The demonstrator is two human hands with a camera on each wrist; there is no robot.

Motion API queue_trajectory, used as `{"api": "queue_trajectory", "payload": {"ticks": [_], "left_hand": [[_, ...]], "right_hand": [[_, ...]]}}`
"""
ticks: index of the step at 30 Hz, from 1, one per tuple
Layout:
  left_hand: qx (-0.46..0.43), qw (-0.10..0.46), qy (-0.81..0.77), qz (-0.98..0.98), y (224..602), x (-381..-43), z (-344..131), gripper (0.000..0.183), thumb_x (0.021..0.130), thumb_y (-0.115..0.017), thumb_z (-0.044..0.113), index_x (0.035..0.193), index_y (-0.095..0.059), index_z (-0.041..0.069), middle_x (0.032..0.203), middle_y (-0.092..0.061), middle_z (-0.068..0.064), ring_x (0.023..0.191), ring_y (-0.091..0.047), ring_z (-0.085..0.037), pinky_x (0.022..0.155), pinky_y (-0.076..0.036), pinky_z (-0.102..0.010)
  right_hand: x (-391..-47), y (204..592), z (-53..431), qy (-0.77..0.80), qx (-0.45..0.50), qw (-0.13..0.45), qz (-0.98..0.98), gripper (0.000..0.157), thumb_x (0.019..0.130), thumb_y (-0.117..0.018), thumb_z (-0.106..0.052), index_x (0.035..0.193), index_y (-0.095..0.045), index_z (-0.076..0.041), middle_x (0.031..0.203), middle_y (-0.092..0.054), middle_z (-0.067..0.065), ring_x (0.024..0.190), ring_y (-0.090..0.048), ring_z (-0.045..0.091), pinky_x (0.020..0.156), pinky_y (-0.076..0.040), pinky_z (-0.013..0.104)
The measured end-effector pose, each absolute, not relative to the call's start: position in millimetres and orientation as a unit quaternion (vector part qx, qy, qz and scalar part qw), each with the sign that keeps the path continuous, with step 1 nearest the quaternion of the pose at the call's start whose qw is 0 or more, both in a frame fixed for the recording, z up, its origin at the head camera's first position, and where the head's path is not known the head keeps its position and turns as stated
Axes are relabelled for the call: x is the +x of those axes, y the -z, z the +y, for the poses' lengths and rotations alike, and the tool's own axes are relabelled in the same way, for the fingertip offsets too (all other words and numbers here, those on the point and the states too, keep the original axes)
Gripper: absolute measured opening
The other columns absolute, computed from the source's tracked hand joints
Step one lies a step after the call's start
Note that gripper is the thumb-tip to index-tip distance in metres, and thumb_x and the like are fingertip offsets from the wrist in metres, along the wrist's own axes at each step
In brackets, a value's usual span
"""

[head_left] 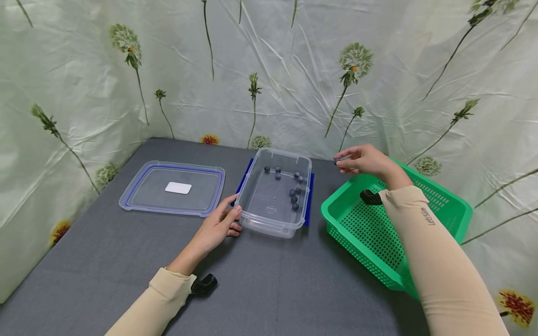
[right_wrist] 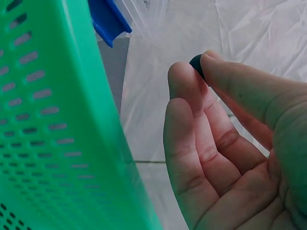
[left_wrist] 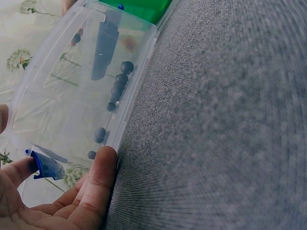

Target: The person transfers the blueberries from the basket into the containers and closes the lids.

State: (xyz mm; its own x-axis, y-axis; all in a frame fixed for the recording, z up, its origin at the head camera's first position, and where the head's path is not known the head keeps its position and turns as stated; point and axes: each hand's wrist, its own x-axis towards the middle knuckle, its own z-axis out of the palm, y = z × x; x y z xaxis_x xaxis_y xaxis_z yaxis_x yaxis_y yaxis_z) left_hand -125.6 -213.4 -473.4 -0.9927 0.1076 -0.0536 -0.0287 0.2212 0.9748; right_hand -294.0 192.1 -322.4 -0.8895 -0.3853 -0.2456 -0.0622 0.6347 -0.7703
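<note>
My right hand (head_left: pixel 362 161) is above the back left edge of the green basket (head_left: pixel 329 212), pinching a blueberry (right_wrist: pixel 197 64) between thumb and fingertips. A clear plastic container (head_left: pixel 265 221) with blue side latches stands mid-table. Several dark blueberries (head_left: pixel 295 192) lie inside it, mostly along its right side. My left hand (head_left: pixel 218 226) grips the container's front left corner, thumb at the rim and fingers against the outer wall. In the left wrist view, fingers (left_wrist: pixel 98 187) touch the wall near a blue latch (left_wrist: pixel 47 165).
A clear lid (head_left: pixel 201 196) with a blue seal and a white label (head_left: pixel 178 187) lies flat left of the container. The grey tabletop (head_left: pixel 269 289) is backed by a flower-printed curtain (head_left: pixel 294 70). The basket stands close on the container's right.
</note>
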Motion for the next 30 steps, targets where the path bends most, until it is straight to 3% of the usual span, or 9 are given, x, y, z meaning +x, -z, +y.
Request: {"api": "queue_trajectory", "payload": {"ticks": [7, 19, 25, 30], "left_hand": [[0.021, 0.057, -0.618, 0.784, 474, -126, -213, 0.057, 0.115, -0.050, 0.038, 0.167, -0.034, 0.021, 0.132, -0.064, -0.030, 0.093, -0.075, -0.024, 0.082, -0.066, -0.033], [0.018, 0.056, -0.613, 0.788, 474, -127, -214, 0.057, 0.115, -0.051, 0.039, 0.167, -0.035, 0.022, 0.130, -0.064, -0.029, 0.094, -0.076, -0.024, 0.082, -0.066, -0.033], [0.018, 0.056, -0.614, 0.787, 474, -127, -214, 0.057, 0.115, -0.050, 0.039, 0.167, -0.035, 0.022, 0.131, -0.064, -0.029, 0.094, -0.075, -0.024, 0.083, -0.066, -0.032], [0.016, 0.057, -0.616, 0.786, 473, -126, -214, 0.057, 0.115, -0.051, 0.039, 0.167, -0.035, 0.022, 0.131, -0.064, -0.029, 0.094, -0.075, -0.023, 0.082, -0.066, -0.032]], "right_hand": [[-296, 321, 173, 0.396, -0.137, 0.185, 0.889, 0.045, 0.105, -0.073, -0.025, 0.143, -0.065, -0.003, 0.094, -0.079, -0.009, 0.088, -0.075, 0.005, 0.076, -0.058, 0.023], [-301, 328, 141, 0.435, -0.152, 0.204, 0.863, 0.044, 0.105, -0.072, -0.018, 0.143, -0.064, 0.004, 0.092, -0.079, -0.007, 0.088, -0.075, 0.007, 0.076, -0.060, 0.022], [-302, 331, 124, 0.436, -0.165, 0.208, 0.860, 0.043, 0.105, -0.071, -0.016, 0.142, -0.064, 0.005, 0.094, -0.081, 0.002, 0.085, -0.075, 0.008, 0.075, -0.059, 0.022], [-303, 335, 109, 0.437, -0.169, 0.219, 0.856, 0.042, 0.105, -0.072, -0.016, 0.141, -0.065, 0.003, 0.091, -0.080, -0.004, 0.088, -0.076, 0.011, 0.079, -0.061, 0.025]]}}
